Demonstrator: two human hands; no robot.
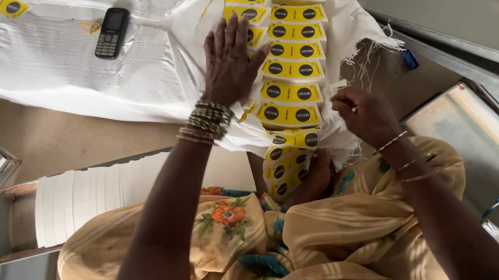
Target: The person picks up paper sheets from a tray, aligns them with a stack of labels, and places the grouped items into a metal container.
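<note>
While left hand [229, 64] presses flat, fingers spread, on glossy yellow label strip [294, 70], right hand [363, 114] pinches woven white sack [72, 60] edge.

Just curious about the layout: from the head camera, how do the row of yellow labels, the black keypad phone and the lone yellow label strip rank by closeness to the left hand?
1. Row of yellow labels, just right of the left hand.
2. Black keypad phone, to its left.
3. Lone yellow label strip, far left.

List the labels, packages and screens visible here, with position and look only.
Strip of yellow labels: runs up the middle on the white sack; rectangles with black round marks, under the left hand.
Loose yellow label: far left on the sack, two black circles.
Black keypad phone: left of centre, small screen dark.
Right hand: at the frayed sack edge.
</note>
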